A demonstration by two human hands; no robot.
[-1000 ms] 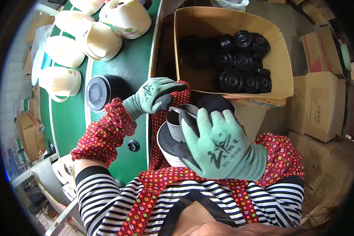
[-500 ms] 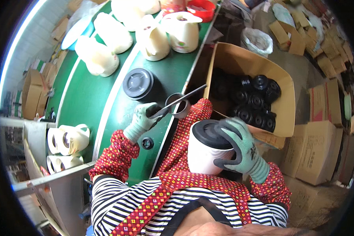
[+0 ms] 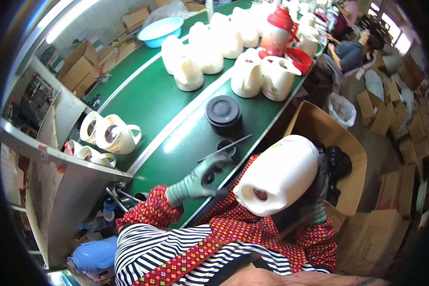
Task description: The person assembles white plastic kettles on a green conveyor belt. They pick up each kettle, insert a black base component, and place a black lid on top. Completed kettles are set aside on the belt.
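Observation:
My right hand [image 3: 322,183], in a dark-palmed glove, grips the far side of a white thermos jug [image 3: 283,174] above my lap. The jug lies tilted, its open mouth toward me and to the left; its body hides part of that hand. At the green table's edge, my left hand [image 3: 200,180], in a pale green glove, has its thumb and fingers apart. Just beyond its fingertips lies a grey tool [image 3: 233,144] with a ring and a long straight bar. A small black round part [image 3: 208,178] shows between thumb and fingers.
A black round-lidded piece [image 3: 223,114] stands on the green table [image 3: 176,145]. Several white jugs [image 3: 277,78] and a red thermos [image 3: 277,32] stand farther back. To my right is a cardboard box [image 3: 352,183] with black parts. A metal frame [image 3: 64,159] borders the left.
My left hand has lowered the grey tool to the table and opened. With my right hand, the jug has turned from dark-base-up to mouth-toward-me. The view has shifted.

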